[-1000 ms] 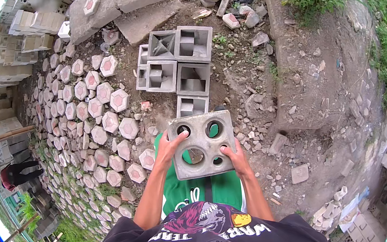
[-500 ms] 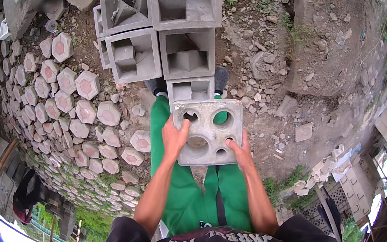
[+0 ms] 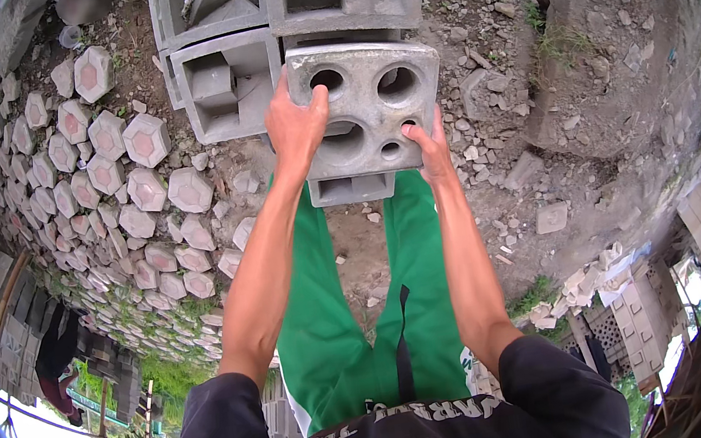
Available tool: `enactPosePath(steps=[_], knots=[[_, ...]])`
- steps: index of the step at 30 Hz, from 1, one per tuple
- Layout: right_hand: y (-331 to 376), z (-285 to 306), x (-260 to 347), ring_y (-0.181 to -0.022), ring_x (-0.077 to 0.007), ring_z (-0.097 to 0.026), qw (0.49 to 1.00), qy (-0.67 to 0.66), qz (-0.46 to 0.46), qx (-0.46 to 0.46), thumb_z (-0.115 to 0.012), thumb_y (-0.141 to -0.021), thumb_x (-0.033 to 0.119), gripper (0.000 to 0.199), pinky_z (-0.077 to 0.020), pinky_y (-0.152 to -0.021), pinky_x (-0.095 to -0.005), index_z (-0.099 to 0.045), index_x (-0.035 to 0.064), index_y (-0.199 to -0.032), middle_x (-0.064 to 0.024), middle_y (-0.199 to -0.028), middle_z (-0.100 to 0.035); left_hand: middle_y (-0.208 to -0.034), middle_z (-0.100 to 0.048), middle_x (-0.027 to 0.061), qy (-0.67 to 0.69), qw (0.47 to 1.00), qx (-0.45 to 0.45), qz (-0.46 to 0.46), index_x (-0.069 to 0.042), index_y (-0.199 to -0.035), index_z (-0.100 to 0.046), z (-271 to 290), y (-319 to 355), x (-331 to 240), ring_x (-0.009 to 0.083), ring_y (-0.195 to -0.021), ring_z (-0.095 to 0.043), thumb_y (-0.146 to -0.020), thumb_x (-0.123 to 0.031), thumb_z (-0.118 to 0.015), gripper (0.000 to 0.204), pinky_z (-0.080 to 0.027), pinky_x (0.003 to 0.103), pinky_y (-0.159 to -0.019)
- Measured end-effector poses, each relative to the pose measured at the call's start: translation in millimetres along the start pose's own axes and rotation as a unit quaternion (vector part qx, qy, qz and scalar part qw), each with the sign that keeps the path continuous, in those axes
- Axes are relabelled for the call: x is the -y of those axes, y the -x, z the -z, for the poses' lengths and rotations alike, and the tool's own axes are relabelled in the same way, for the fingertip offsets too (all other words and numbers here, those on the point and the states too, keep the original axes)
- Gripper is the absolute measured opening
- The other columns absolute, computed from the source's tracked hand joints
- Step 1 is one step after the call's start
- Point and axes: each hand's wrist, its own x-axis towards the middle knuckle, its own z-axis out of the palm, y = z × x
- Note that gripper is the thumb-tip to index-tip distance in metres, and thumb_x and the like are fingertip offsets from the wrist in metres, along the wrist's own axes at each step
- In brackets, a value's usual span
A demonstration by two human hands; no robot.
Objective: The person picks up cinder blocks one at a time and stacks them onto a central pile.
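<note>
A square grey concrete block (image 3: 366, 107) with several round holes of different sizes is held up before me, its holed face toward me. My left hand (image 3: 299, 128) grips its left edge, thumb at the upper left hole. On the right edge is my right hand (image 3: 432, 147), its thumb by a small hole at the lower right. Beyond stand stacked hollow concrete blocks, among them a left one (image 3: 246, 83) and a larger one (image 3: 341, 21) at the top. Below the held block shows part of another block (image 3: 393, 184); whether they touch I cannot tell.
Several hexagonal pavers (image 3: 147, 140) with reddish centres cover the ground on the left. Rubble and stones (image 3: 523, 170) lie over the soil on the right. My legs in green trousers (image 3: 321, 331) stand below the blocks. Another person (image 3: 57, 359) is at the far left.
Both hands have carried the holed block away from my body, up to the stacked blocks. It now covers the near right part of the stack. My arms are stretched out farther.
</note>
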Motion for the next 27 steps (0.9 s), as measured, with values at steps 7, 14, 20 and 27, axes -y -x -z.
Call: enactPosePath(steps=[7, 14, 20, 27], knots=[[-37.7, -10.4, 6.4, -0.111, -0.0237, -0.049, 0.999, 0.014, 0.033, 0.024, -0.067, -0.071, 0.017, 0.071, -0.0392, -0.097, -0.0351, -0.036, 0.0032, -0.133, -0.0142, -0.121, -0.050, -0.085, -0.067, 0.0264, 0.012, 0.999, -0.025, -0.031, 0.006, -0.122, -0.055, -15.0, -32.1, 2.3, 0.0404, -0.081, -0.065, -0.072, -0.029, -0.060, 0.061, -0.049, 0.044, -0.081], [-51.9, -15.9, 2.4, -0.107, -0.0234, -0.050, 0.996, 0.058, 0.060, 0.037, -0.065, -0.070, 0.011, 0.065, -0.0404, -0.095, -0.0356, -0.037, 0.0027, -0.129, -0.0144, -0.117, -0.051, -0.092, -0.066, 0.0278, 0.027, 0.997, -0.061, -0.033, 0.007, -0.122, -0.055, -17.9, -42.4, 15.7, 0.0394, -0.088, -0.065, -0.073, -0.028, -0.060, 0.060, -0.048, 0.043, -0.085], [-53.4, -12.6, -5.9, -0.104, -0.0228, -0.052, 0.992, 0.087, 0.082, 0.027, -0.064, -0.071, 0.014, 0.063, -0.0409, -0.094, -0.0346, -0.038, 0.0015, -0.127, -0.0153, -0.114, -0.052, -0.096, -0.066, 0.0284, 0.025, 0.998, -0.057, -0.028, 0.008, -0.121, -0.055, -20.7, -41.5, 15.8, 0.0410, -0.090, -0.064, -0.074, -0.026, -0.060, 0.058, -0.047, 0.043, -0.086], [-63.5, -9.0, -8.1, -0.102, -0.0207, -0.053, 0.986, 0.133, 0.099, 0.007, -0.065, -0.068, 0.015, 0.063, -0.0424, -0.090, -0.0324, -0.044, -0.0019, -0.124, -0.0152, -0.112, -0.055, -0.093, -0.065, 0.0294, 0.001, 0.994, -0.092, -0.050, 0.008, -0.119, -0.056, -23.3, -45.4, 15.7, 0.0434, -0.091, -0.063, -0.074, -0.027, -0.059, 0.057, -0.047, 0.045, -0.086]])
